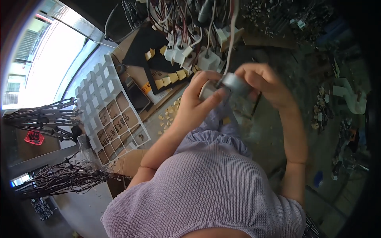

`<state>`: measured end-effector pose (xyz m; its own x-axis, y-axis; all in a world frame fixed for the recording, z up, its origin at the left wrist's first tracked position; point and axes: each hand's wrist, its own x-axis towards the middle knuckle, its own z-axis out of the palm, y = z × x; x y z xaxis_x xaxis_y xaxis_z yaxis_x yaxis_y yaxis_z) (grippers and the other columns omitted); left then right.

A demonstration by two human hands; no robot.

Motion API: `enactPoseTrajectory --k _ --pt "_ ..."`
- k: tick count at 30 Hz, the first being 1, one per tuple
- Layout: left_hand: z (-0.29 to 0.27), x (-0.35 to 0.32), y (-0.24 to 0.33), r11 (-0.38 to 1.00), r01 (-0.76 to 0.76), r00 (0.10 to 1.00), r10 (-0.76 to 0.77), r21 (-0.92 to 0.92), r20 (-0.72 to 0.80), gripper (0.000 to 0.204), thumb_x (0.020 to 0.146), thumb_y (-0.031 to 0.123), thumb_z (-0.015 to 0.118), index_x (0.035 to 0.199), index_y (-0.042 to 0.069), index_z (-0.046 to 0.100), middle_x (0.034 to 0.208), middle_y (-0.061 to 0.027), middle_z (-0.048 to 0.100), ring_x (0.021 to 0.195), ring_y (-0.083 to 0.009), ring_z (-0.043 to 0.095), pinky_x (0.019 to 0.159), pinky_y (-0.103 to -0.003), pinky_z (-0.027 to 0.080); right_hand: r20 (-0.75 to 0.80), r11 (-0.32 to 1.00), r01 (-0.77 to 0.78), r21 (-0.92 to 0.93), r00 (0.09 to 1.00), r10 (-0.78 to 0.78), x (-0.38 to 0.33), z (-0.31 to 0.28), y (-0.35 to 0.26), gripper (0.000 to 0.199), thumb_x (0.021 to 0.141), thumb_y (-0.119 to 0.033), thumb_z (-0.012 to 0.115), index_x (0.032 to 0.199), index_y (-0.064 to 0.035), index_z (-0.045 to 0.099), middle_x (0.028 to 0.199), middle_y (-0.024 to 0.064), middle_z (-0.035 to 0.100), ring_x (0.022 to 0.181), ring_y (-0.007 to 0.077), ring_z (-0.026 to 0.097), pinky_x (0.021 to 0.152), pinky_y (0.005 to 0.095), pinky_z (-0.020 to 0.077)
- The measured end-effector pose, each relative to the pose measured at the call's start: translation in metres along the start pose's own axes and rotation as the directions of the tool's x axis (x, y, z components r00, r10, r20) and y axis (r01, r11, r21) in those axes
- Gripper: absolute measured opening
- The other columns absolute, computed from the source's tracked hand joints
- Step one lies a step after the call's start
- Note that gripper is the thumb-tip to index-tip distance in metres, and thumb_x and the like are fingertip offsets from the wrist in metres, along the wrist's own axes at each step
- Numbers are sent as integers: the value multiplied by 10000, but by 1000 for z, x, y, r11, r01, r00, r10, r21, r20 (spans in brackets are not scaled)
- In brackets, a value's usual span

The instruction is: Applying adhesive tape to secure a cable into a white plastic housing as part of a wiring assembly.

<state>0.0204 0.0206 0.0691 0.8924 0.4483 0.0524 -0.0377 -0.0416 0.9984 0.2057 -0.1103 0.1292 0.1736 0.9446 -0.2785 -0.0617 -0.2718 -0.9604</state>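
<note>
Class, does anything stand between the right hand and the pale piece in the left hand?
Yes: a grey roll-like thing is between the right hand and the pale piece held in the left hand; its right side is blurred.

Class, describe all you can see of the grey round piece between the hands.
The grey round piece looks short and cylindrical, its side smooth and slightly shiny; blur hides its material. It sits tilted before the torso, beside the pale block in the left hand; the right hand is at its right, contact unclear.
</note>
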Motion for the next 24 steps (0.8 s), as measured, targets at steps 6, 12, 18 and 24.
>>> enactPoseTrajectory --k 6,12,18,24 --pt "14 -6 5 680 452 890 -301 -577 344 311 908 203 629 1142 14 551 1063 -66 625 972 -146 606 831 -275 488 -241 862 240 -447 895 -374 9 35 10 322 776 -162 775 1006 -22 596 924 59 634 853 76 571 720 234 480" --pt "-2 -11 20 716 485 827 -190 -502 529 390 896 194 659 1228 30 538 1134 -89 610 1059 -159 576 923 -283 442 182 678 599 -427 791 -584 2 31 7 255 802 -166 724 990 -11 647 975 83 571 866 143 564 753 298 450" --pt "-15 -13 21 990 8 902 53 -140 429 388 865 217 700 1172 31 550 1128 -78 555 1075 -201 523 915 -328 417 63 339 376 -863 744 -665 -31 60 -5 219 715 -110 743 865 -45 598 898 80 571 887 273 591 770 382 485" --pt "-11 -9 21 755 -555 820 429 348 379 412 788 276 746 1085 56 565 1133 -146 465 970 -302 521 844 -393 430 -98 694 156 -703 945 -312 -38 51 -19 218 757 -151 755 757 -13 586 671 64 587 613 241 577 650 345 481"
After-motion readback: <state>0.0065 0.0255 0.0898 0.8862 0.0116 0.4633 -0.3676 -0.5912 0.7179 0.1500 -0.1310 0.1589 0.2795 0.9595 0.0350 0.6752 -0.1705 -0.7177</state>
